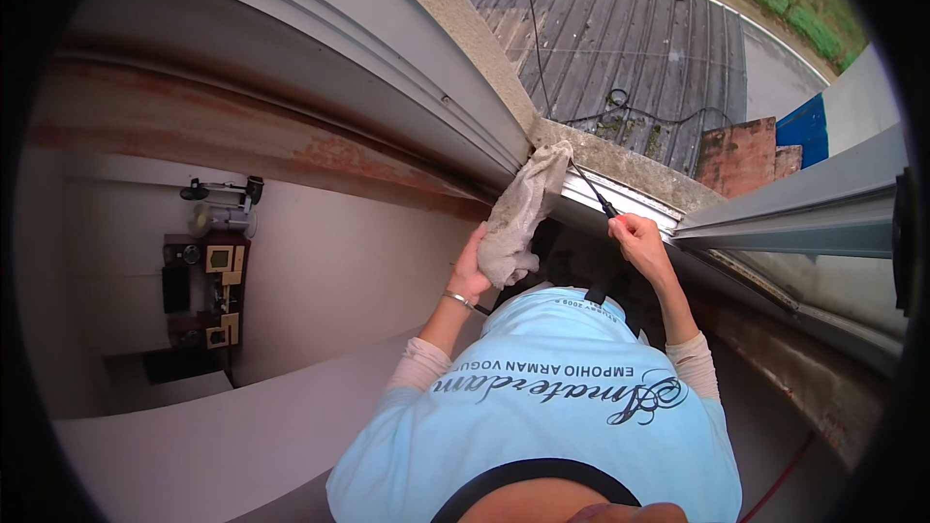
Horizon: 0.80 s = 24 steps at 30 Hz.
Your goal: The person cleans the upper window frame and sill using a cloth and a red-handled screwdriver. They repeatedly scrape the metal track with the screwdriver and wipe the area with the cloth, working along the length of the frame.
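A crumpled grey cloth [521,218] is in my left hand [469,269], whose fingers are mostly hidden behind it. The cloth's far end lies at the corner where the white window track [630,196] meets the frame. My right hand [639,242] is closed around the dark and red handle of a screwdriver [606,205]. Its thin shaft slants up and left over the track, with the tip close to the cloth's far end. Whether the tip touches the cloth, I cannot tell.
Window frames stand at left [387,48] and right [804,223]. Past the concrete ledge [659,172] lies a corrugated roof [620,48] with a black cable [668,120] and reddish blocks [741,160]. Indoors at left are a fan [203,218] and wooden furniture [221,295].
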Available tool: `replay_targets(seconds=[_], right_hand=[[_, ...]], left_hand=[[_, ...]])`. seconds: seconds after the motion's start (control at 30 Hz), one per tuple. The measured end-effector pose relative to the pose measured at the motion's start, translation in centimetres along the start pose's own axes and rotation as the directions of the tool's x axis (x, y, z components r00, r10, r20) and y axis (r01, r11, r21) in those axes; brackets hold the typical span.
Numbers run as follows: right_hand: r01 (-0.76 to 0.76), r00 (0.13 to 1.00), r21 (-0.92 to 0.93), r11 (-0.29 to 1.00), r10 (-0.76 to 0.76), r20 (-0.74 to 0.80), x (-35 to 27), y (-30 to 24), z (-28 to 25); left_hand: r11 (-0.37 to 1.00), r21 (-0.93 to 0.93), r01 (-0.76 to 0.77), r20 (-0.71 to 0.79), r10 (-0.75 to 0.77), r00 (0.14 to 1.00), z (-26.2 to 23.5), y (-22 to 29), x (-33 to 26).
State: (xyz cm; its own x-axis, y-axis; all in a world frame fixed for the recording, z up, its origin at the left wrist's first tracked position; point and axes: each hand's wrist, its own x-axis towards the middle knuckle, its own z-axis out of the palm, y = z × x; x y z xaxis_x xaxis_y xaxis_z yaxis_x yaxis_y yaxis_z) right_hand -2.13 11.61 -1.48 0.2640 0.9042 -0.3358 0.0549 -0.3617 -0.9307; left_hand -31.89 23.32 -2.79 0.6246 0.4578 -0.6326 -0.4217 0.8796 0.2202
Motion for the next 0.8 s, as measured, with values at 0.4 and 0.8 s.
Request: replay_targets(seconds=[0.4,0.8], right_hand=[[0.192,0.975,-0.007,0.981,-0.190,0.116,-1.3,2.2,0.1],[0.467,0.848,-0.667,0.580,-0.507,0.154,4.6,-5.7,6.2]], left_hand=[[0.985,0.160,-0.058,0.177,0.029,0.984,7.1,-1.4,2.5],[0.191,0.828,-0.526,0.313,0.621,0.718,8.8,-2.5,4.4]])
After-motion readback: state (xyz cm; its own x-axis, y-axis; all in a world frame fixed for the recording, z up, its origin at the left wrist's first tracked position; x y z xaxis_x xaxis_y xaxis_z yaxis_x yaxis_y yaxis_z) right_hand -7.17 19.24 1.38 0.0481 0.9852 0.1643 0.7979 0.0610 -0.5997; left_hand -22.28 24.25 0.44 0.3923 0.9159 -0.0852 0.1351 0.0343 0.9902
